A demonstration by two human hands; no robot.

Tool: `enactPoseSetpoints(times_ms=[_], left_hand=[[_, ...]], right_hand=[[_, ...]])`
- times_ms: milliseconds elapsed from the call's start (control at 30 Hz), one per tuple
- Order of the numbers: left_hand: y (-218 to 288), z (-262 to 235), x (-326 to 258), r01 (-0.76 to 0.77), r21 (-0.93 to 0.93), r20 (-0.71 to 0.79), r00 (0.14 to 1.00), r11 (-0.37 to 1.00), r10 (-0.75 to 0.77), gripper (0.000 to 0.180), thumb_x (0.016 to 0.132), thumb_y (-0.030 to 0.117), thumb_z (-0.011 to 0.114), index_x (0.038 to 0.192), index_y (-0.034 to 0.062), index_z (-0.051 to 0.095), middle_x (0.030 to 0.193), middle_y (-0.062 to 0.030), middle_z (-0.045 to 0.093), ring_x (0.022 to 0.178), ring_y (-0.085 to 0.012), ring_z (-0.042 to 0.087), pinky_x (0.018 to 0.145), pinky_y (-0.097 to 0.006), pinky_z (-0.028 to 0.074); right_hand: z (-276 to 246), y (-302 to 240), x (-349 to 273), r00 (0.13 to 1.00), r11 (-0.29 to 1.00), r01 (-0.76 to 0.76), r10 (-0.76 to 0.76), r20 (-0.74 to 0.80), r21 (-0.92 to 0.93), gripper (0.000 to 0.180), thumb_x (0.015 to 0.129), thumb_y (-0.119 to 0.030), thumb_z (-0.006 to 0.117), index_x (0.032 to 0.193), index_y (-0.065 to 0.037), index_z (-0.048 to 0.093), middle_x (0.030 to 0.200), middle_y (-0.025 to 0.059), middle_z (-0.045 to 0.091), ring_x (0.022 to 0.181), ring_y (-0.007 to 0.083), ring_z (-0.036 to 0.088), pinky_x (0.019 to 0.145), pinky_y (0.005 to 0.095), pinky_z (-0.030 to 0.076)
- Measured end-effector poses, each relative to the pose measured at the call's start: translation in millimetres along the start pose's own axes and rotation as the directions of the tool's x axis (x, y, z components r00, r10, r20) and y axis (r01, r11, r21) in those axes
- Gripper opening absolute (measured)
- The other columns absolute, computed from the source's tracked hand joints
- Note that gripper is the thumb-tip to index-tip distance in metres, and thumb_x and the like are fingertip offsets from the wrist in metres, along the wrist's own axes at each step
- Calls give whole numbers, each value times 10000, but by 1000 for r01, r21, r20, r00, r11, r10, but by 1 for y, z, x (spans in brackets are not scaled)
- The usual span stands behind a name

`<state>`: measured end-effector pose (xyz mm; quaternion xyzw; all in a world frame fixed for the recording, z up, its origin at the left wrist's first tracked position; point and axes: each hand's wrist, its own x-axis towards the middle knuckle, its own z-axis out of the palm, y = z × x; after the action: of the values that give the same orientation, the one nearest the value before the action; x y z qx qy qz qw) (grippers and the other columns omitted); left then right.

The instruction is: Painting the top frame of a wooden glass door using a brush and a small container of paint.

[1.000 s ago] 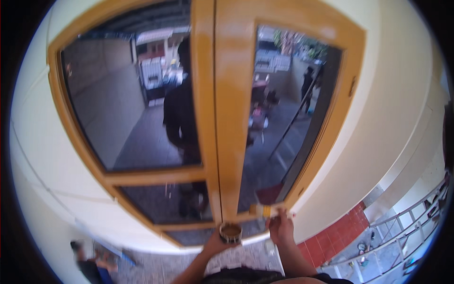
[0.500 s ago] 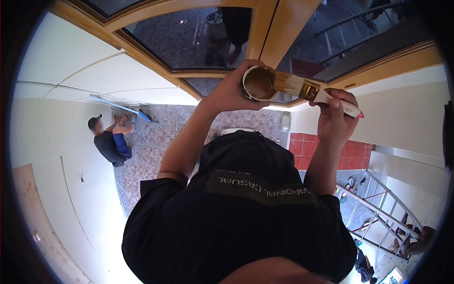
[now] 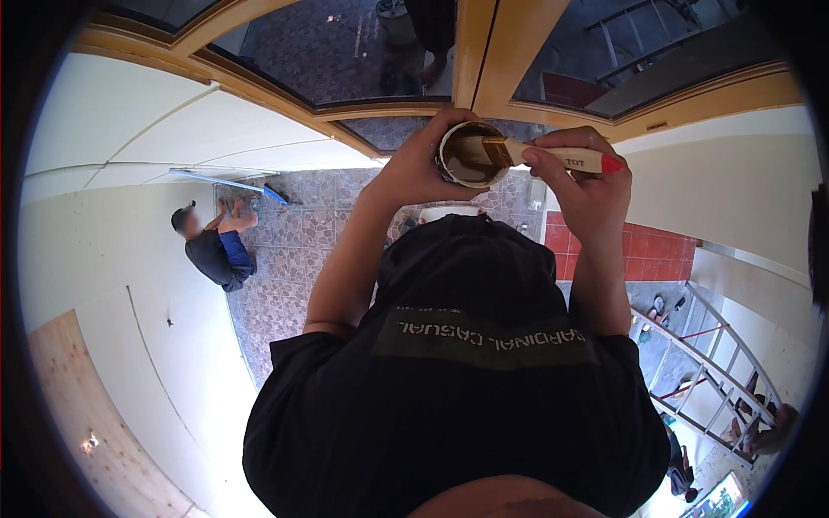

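My left hand (image 3: pixel 420 166) is wrapped around a small round paint can (image 3: pixel 446 173), tipped so that its brown contents show. In my right hand (image 3: pixel 580 180) is a flat paintbrush (image 3: pixel 561 159) with a pale wooden handle and a red end. Its bristles are down inside the can, against the inner wall by the rim, and partly hidden there. Just beyond both hands stands a yellow-brown wooden frame (image 3: pixel 476 69) with dark glass panes (image 3: pixel 341 56).
At the left a person (image 3: pixel 216 246) sits low on the patterned tile floor (image 3: pixel 298 250), near a blue-headed pole (image 3: pixel 229 183). A metal ladder (image 3: pixel 712 371) stands at the lower right, with another person (image 3: pixel 680 470) below it. Red tiles (image 3: pixel 635 246) lie right of my arm.
The brush has moved left, from lying across the can's rim to having its bristles inside the can. My right hand came closer to the can with it. The view shifted slightly.
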<state>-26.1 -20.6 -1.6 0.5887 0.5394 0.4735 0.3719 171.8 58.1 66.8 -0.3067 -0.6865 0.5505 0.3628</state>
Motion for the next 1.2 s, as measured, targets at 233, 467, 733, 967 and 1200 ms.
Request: enactPoseSetpoints(times_ms=[233, 467, 733, 967, 1200], left_hand=[[-5, 6, -4, 36, -5, 45, 998, 999, -36, 818, 562, 127, 872, 1245, 78, 425, 1180, -75, 540, 1107, -192, 540, 930, -319, 443], [-4, 8, -4, 9, 35, 26, 1000, 999, -9, 805, 531, 177, 865, 1221, 106, 455, 1152, -94, 589, 1073, -255, 586, 904, -351, 474], [1, 9, -2, 37, 121, 82, 995, 992, -48, 820, 513, 140, 879, 1215, 99, 456, 1156, -70, 561, 1087, -219, 560, 920, -330, 455], [-1, 11, -2, 12, 126, 74, 997, 992, -21, 806, 514, 164, 870, 1207, 102, 463, 1153, -91, 561, 1071, -262, 571, 897, -356, 471], [-5, 12, -4, 27, 102, 74, 997, 994, -34, 806, 535, 158, 874, 1218, 99, 451, 1158, -71, 552, 1085, -220, 562, 910, -337, 464]], right_hand=[[2, 0, 3, 997, 974, 65, -54, 56, -215, 196, 774, -186, 738, 865, -34, 653, 784, 66, 670, 733, 146, 655, 659, 263, 490], [0, -6, 1, 992, 948, 121, -106, 68, -293, 191, 778, -190, 732, 842, -34, 642, 757, 63, 661, 692, 157, 654, 616, 270, 480], [-2, -11, 5, 980, 921, 169, -120, 157, -351, 214, 812, -225, 696, 848, -32, 614, 556, 66, 578, 410, 161, 590, 411, 245, 418], [4, -6, 5, 976, 922, 175, -117, 183, -344, 208, 813, -231, 696, 854, -44, 615, 562, 70, 567, 423, 165, 599, 403, 241, 419], [1, -10, 2, 984, 928, 144, -98, 148, -344, 201, 805, -215, 707, 848, -38, 621, 611, 60, 593, 440, 158, 602, 435, 247, 429]])
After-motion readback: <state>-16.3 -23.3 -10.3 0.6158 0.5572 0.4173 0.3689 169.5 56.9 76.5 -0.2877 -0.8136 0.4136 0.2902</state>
